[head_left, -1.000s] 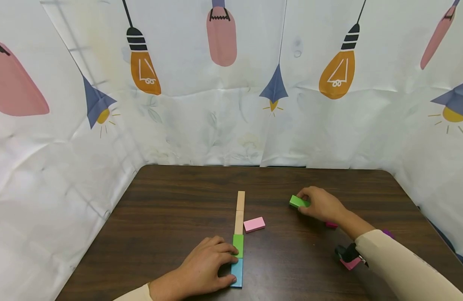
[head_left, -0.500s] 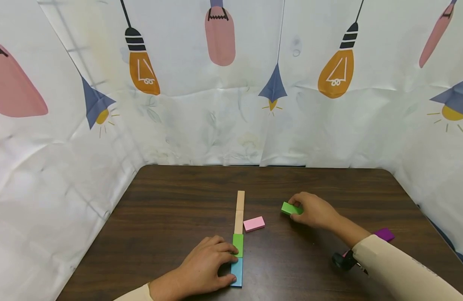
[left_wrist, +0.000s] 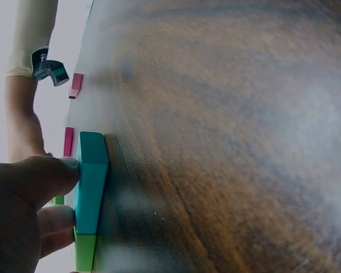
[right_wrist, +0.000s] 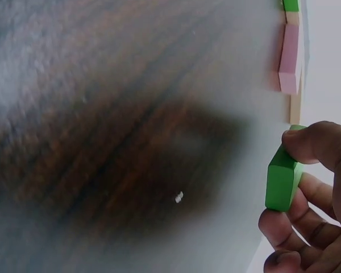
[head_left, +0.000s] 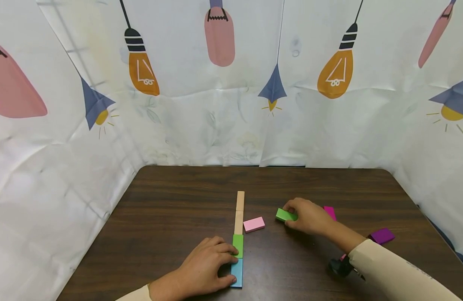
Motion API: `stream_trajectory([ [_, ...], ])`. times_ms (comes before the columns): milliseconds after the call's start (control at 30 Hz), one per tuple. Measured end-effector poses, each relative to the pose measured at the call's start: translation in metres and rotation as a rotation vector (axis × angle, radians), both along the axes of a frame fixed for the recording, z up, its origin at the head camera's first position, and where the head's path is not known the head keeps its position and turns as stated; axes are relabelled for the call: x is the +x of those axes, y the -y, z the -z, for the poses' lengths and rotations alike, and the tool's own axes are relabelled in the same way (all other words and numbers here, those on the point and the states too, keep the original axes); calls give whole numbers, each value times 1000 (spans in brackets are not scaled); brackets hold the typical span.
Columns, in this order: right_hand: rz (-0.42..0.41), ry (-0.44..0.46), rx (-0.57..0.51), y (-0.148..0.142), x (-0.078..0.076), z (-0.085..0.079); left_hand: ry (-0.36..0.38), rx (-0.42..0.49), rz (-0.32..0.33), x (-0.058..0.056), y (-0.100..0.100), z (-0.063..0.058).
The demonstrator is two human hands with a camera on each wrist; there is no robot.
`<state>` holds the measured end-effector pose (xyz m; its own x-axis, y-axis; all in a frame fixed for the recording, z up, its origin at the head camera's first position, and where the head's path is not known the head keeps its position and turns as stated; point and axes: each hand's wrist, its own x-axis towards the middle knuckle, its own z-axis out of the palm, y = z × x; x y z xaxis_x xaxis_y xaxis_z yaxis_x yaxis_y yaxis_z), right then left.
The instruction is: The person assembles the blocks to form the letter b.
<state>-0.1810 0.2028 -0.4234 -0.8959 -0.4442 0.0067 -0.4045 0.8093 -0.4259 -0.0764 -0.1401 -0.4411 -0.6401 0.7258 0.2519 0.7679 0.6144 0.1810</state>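
Observation:
A straight row of flat blocks runs away from me on the table: a blue block (head_left: 237,271), a green block (head_left: 237,241) and two plain wooden blocks (head_left: 240,213). My left hand (head_left: 201,266) lies on the row's left side, its thumb and fingertips resting against the blue block and the near part of the green one. My right hand (head_left: 308,215) pinches another green block (head_left: 284,215) between thumb and fingers, to the right of the row; in the right wrist view this block (right_wrist: 281,185) appears tilted. Between hand and row sits a pink block (head_left: 254,224), slightly askew.
A magenta block (head_left: 329,212) lies beyond the right wrist. Farther right is a purple block (head_left: 382,235), and another pink piece is mostly hidden by the dark wrist camera (head_left: 341,266). Patterned white cloth (head_left: 216,125) stands behind the brown table (head_left: 171,200).
My right hand has carried the green block leftward and nearer to me, toward the pink block. The magenta and purple blocks have come into fuller view. My left hand has stayed still.

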Motion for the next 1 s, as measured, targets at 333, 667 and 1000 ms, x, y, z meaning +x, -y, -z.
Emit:
stream_trajectory([
  [333,4,19,25,11,8,5,7,2,-4,1,1,0],
  [667,-20,7,17,18,9,11,18,2,-5,1,1,-1],
  [1000,-25,21,30,26,16,10,34,-5,-6,2,1,-2],
])
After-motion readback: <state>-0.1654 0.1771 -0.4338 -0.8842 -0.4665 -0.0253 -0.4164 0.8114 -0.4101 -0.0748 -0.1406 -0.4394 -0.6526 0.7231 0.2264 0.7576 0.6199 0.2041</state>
